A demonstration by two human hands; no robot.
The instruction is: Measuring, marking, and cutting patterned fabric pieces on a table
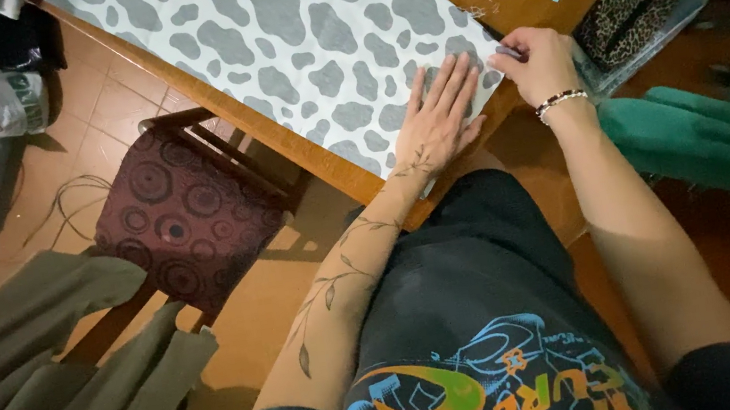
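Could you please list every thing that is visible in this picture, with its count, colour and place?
cow-pattern fabric: one, white with grey patches, spread on the table
wooden table: one, brown, top centre
cushioned chair: one, maroon with circles, beside the table
leopard-print pouch: one, brown-black, table's right end
teal cloth: one, right
olive cloth: one, lower left
left hand: flat on the fabric
right hand: pinching the fabric's edge
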